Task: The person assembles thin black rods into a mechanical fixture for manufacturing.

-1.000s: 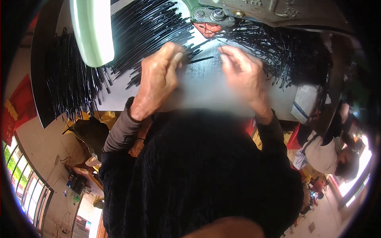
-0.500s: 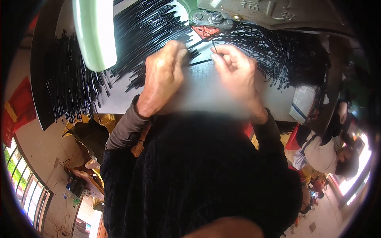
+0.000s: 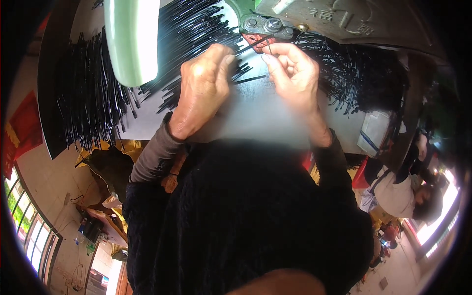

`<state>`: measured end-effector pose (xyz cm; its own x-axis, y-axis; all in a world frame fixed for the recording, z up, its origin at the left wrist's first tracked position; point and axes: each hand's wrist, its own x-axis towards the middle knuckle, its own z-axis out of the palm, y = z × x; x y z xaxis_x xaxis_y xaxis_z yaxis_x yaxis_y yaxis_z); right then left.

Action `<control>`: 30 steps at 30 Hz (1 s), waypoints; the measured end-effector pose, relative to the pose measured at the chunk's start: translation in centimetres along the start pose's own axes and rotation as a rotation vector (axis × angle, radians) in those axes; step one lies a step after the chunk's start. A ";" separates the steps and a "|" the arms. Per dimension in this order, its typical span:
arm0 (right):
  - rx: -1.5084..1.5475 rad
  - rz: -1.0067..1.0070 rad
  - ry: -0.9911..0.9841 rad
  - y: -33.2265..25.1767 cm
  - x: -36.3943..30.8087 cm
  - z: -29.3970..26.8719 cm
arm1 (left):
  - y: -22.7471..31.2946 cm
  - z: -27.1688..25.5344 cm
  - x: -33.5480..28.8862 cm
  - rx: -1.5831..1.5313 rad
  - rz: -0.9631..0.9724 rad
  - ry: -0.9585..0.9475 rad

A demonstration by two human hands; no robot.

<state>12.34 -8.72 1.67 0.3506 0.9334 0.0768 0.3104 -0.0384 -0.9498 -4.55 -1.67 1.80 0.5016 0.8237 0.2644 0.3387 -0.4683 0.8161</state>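
Pinched a thin black rod (image 3: 250, 78) between left hand (image 3: 204, 81) and right hand (image 3: 295, 76) below the machine's bolted clamp (image 3: 265, 24); rod tip hidden behind fingers.

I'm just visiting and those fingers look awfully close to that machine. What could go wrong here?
The right hand holds a thin black rod right under the machine's bolted metal head, so fingertips could get pinched. The left hand rests beside heaps of loose black rods, which might snag or slide off the table.

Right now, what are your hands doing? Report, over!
Left hand and right hand pinching thin black pins at the machine's metal clamp. More pins heaped both sides. Green lamp hangs left.
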 end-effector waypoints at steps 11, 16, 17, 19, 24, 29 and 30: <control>0.441 0.256 0.002 -0.6 2.6 -0.8 | -0.5 0.4 3.2 0.199 0.358 0.061; 0.433 0.250 0.001 0.2 2.5 -0.8 | -0.8 0.7 3.1 0.160 0.301 0.011; 0.409 0.239 0.023 0.1 2.4 -0.8 | -0.8 0.7 3.3 0.145 0.320 0.021; 0.412 0.232 0.043 -0.3 2.3 -0.7 | -0.7 0.7 3.4 0.131 0.338 0.030; 0.398 0.221 0.019 0.5 2.1 -0.6 | -0.5 0.6 3.1 0.126 0.266 -0.004; 0.404 0.228 0.040 0.4 2.1 -0.3 | -0.6 0.5 3.0 0.139 0.261 -0.007; 0.417 0.217 0.036 0.3 2.2 -0.3 | -0.6 0.4 3.1 0.140 0.262 -0.009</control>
<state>13.49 -6.81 1.62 0.4006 0.9065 -0.1333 -0.1526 -0.0774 -0.9853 -2.89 1.04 1.94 0.5930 0.6665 0.4519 0.3028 -0.7045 0.6418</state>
